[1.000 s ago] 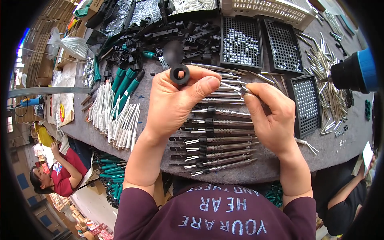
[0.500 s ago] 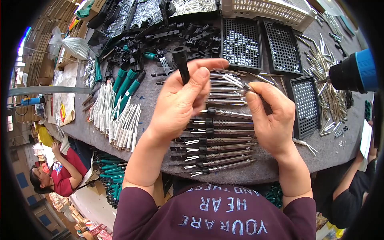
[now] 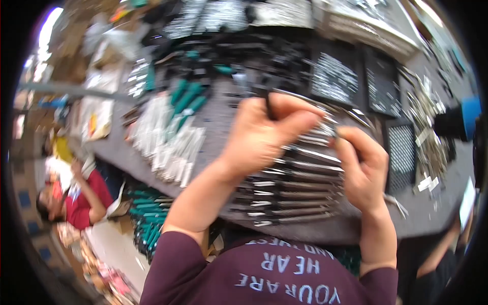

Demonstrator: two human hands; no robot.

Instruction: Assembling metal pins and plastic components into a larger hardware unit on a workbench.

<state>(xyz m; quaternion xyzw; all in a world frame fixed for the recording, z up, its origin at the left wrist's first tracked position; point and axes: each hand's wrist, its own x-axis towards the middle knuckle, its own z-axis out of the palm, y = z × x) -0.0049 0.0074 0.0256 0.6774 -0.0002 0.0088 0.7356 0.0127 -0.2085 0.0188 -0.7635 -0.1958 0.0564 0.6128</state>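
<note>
My left hand is closed around a black plastic part, its end sticking up past the thumb. Thumb and forefinger of that hand reach toward a small shiny piece near my right fingertips. My right hand pinches this piece, too blurred to name exactly; half a second ago it looked like a metal cap with white leads. Under both hands lies a row of metal tubes with black collars and white leads. The fingers partly cover the upper tubes.
White stick-like parts with leads and green handles lie at left. Black trays of small metal pieces stand at the back. Loose metal tubes and a blue-and-black tool are at right. A person sits far left.
The view has shifted and blurred. My hands have come together: the left fingers now meet the piece at my right fingertips, and the black part sits lower in my left hand.
</note>
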